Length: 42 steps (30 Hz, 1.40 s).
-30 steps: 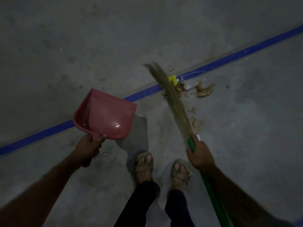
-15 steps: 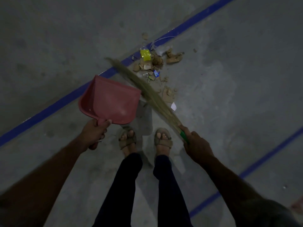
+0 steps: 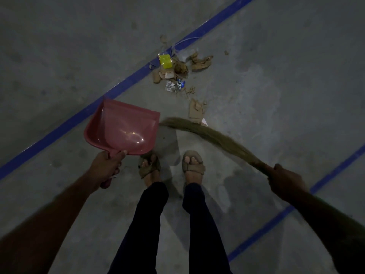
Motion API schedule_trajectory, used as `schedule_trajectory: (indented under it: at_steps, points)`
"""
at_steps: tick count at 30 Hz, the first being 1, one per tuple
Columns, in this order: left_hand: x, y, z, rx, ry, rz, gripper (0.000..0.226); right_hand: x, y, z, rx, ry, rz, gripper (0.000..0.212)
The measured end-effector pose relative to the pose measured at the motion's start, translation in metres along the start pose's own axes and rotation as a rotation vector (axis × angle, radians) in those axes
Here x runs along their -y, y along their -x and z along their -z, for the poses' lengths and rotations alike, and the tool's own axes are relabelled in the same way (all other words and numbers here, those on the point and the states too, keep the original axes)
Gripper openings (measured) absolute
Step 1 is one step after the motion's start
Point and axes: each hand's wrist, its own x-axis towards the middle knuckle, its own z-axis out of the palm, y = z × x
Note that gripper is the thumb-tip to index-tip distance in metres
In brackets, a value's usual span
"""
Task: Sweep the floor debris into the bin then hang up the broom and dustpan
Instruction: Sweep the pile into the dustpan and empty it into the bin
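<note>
i see a dim grey concrete floor (image 3: 276, 95); one blue line (image 3: 126, 87) crosses it diagonally, another blue line (image 3: 280, 216) runs toward the right edge.

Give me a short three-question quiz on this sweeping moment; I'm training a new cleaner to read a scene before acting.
1. True or false: debris already lies inside the pink dustpan.
2. Which hand grips the broom? A) left hand B) right hand C) both
3. Fill in: the yellow wrapper lies beside the blue floor ____.

Key:
1. False; the pan looks empty, and the debris pile lies on the floor beyond it.
2. B; the left hand holds the dustpan handle.
3. line
</note>
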Motion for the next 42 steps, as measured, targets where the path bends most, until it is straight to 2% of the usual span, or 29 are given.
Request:
schedule_trajectory:
  at_steps: [4,12,16,25,30,36,42]
  points:
    - [0.005,0.004,-0.021,-0.014,0.021,-0.022,0.031,0.002,-0.04,0.015,-0.1,0.03,0.064,0.062]
    - [-0.009,0.008,-0.04,-0.006,0.055,-0.06,0.032,-0.005,-0.05,0.04,-0.202,-0.085,0.233,0.054]
    - [-0.016,0.003,-0.036,-0.065,0.042,-0.093,0.032,-0.017,-0.043,0.041,-0.224,-0.168,0.264,0.055]
    - [-0.029,-0.016,-0.025,-0.091,-0.058,-0.115,0.025,0.011,-0.051,0.043,-0.193,-0.475,0.433,0.066]
    - [-0.034,-0.037,-0.028,-0.065,-0.106,-0.119,0.04,0.051,-0.06,0.056,-0.155,-0.8,0.395,0.063]
    - [-0.049,-0.046,-0.047,-0.019,-0.177,-0.093,0.035,0.092,-0.063,0.088,-0.212,-1.16,0.409,0.054]
    - [-0.078,-0.036,-0.076,0.032,-0.111,-0.166,0.026,0.101,-0.068,0.106,-0.166,-1.167,0.401,0.054]
